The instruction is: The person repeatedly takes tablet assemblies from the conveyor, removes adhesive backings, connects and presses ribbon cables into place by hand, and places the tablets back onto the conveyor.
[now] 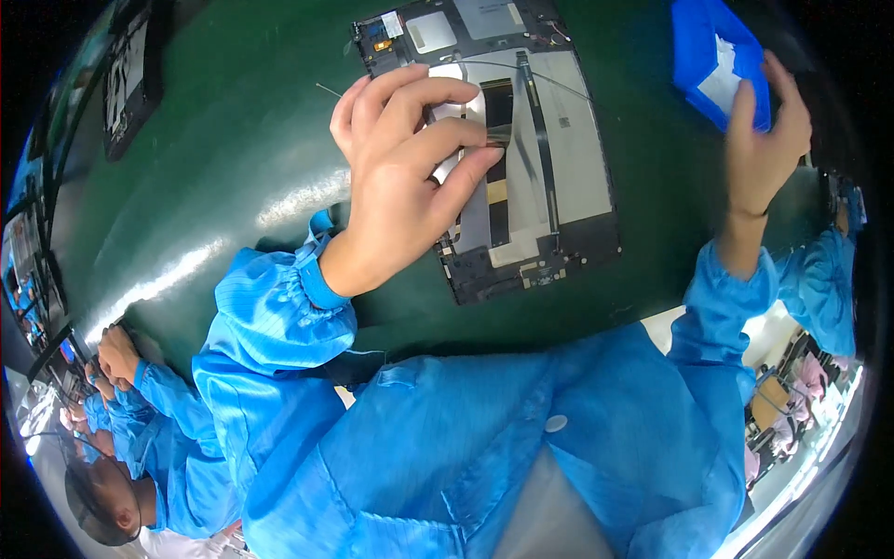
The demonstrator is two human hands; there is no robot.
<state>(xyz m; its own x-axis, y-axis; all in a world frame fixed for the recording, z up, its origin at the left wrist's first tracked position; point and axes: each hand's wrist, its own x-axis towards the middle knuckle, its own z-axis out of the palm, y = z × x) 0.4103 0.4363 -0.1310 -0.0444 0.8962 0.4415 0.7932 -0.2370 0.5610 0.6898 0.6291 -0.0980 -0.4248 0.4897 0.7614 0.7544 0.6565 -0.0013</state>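
An opened tablet (pixel 582 158) lies on the green table in front of me, its inner side up, with silver plates, dark edges and ribbon cables showing. My left hand (pixel 400 163) reaches over its left half. Thumb and index finger are pinched on a flat ribbon cable (pixel 498 182), black with a tan patch, at about its middle. The other fingers curl above the tablet. At the far right my right hand (pixel 771 140) is at a blue bin (pixel 689 56), thumb and index finger apart over its near rim. White pieces (pixel 722 79) lie in the bin.
A thin grey wire (pixel 549 79) crosses the tablet's upper part. Another dark device (pixel 128 79) stands at the far left of the green table (pixel 233 121). Co-workers in blue sleeves (pixel 177 401) sit at the lower left; another blue sleeve (pixel 824 289) shows at the right.
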